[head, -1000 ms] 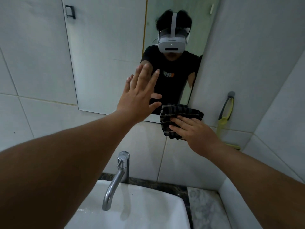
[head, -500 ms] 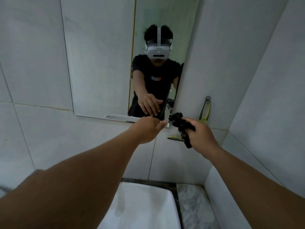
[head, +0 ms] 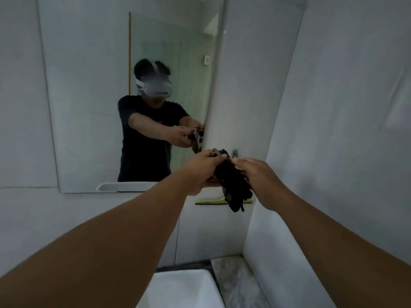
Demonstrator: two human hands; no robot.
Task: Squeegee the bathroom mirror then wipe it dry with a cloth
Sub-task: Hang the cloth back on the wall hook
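Fingers (head: 219,157) of the left hand (head: 200,168) are curling closed around the top of one dark, crumpled fabric cloth (head: 233,185), pinching its upper bunch from the left. Fingers (head: 239,162) of the right hand (head: 262,177) are bending loosely over the same cloth from the right, touching its upper edge; how firmly they are gripping cannot be told, as the cloth is hiding their tips. Both hands are meeting in front of the white tiled wall (head: 255,85), just right of the rectangular frameless wall mirror (head: 89,107), and the cloth is hanging down between them, clear of the glass.

Behind the cloth, one yellow-green squeegee with a dark blade (head: 209,201) is sitting against the wall, its blade showing as a horizontal strip below the hands and its handle mostly hidden. Two bare forearms are reaching in from the bottom of the view. Below them, one white ceramic sink (head: 182,290) is sitting beside a grey marbled table (head: 235,283). The mirror is showing a person's reflection in a dark shirt, holding the cloth in both hands.
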